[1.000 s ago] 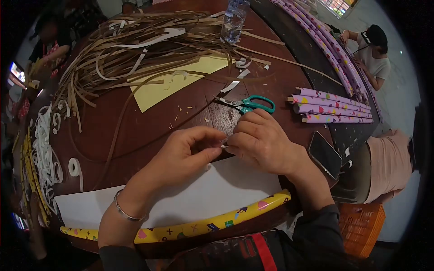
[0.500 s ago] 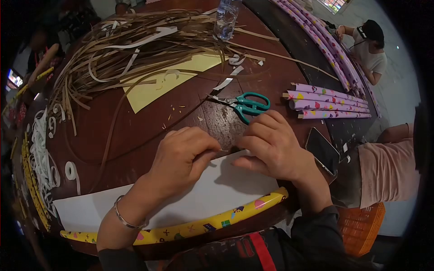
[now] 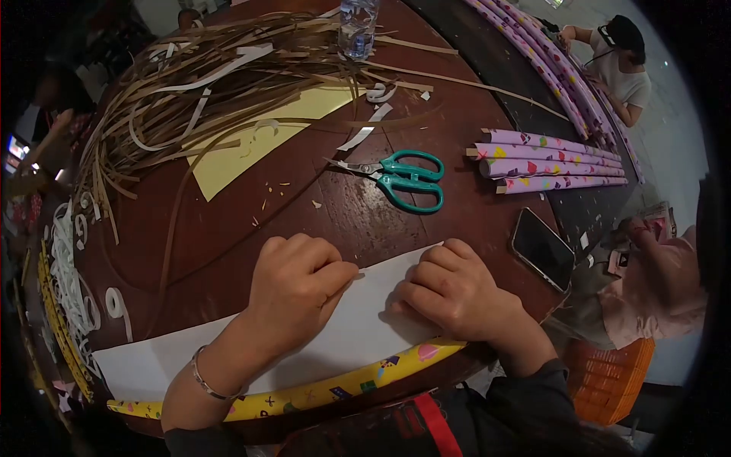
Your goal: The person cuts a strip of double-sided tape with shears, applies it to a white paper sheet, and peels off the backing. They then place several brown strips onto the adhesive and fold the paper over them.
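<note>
A sheet of wrapping paper (image 3: 175, 354) lies white side up at the table's near edge, its front edge curled up to show a yellow printed side. Over the sheet, my left hand (image 3: 295, 283) is closed, thumb and forefinger pinched together near the far edge; what they hold is too small to name. My right hand (image 3: 453, 289) rests on the right part of the paper with fingers curled in, their tips hidden. Beyond both hands lie teal-handled scissors (image 3: 411, 183), blades parted.
Brown strips (image 3: 228, 76) heap at the back left, partly on a yellow sheet (image 3: 236, 156). Purple wrapped tubes (image 3: 556, 162) and a phone (image 3: 543, 247) lie right. A bottle (image 3: 356, 30) stands behind. A white tape roll (image 3: 115, 303) lies left. People sit around.
Both hands have come down and closer to me, and the right hand has curled onto the paper. The view has shifted slightly; the scissors are now fully visible.
</note>
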{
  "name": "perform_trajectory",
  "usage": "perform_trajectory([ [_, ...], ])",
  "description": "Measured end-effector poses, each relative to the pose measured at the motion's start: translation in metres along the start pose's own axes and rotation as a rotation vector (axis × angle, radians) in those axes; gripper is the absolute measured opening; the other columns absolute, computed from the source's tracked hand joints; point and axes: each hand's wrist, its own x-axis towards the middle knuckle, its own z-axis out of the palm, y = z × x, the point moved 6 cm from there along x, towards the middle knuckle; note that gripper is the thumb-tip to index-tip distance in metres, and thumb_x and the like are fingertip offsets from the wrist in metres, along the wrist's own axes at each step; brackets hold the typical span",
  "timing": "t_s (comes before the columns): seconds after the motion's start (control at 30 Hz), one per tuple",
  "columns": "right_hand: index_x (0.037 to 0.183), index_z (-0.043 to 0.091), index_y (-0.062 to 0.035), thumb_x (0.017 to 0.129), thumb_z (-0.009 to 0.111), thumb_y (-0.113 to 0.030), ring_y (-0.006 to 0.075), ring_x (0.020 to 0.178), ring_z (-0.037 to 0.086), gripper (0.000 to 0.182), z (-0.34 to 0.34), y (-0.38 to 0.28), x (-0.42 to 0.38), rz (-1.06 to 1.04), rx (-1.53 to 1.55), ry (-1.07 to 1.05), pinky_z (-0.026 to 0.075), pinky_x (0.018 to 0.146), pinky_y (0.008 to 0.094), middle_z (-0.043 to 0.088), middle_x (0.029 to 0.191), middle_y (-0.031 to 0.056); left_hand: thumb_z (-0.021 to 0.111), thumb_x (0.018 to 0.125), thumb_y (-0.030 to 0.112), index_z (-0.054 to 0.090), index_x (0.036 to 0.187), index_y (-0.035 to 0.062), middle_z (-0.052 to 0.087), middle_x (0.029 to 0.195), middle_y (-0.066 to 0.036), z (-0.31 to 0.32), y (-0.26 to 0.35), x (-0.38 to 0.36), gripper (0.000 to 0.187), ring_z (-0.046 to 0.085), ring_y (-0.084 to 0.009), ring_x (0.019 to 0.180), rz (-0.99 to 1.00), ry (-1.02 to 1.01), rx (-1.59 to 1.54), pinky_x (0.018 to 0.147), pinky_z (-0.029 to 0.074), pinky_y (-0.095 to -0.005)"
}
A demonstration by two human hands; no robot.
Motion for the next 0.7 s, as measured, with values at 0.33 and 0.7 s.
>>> perform_trajectory([
  [0.33,0.079,0.063,-0.0088,0.079,0.075,-0.02,0.0212,0.075,0.054,0.017,0.0,0.006,0.0,0.022,0.0,0.014,0.042,0.07,0.0354,0.052,0.073,0.0024,0.074,0.076,0.004,0.07,0.083,0.0111,0.059,0.079,0.0,-0.017,-0.02,0.003,0.011,0.058,-0.0202,0.074,-0.109,0.102,0.066,0.067,0.038,-0.0353],
  [0.7,0.08,0.064,-0.0068,0.076,0.077,-0.017,0.0241,0.075,0.055,0.017,-0.007,0.021,-0.001,0.053,-0.087,0.07,0.043,0.069,0.0366,0.055,0.076,0.0046,0.067,0.081,0.005,0.071,0.093,0.0074,0.066,0.094,-0.004,-0.015,-0.058,-0.004,0.012,0.063,-0.0247,0.087,-0.345,0.048,0.009,0.076,0.045,-0.0384],
])
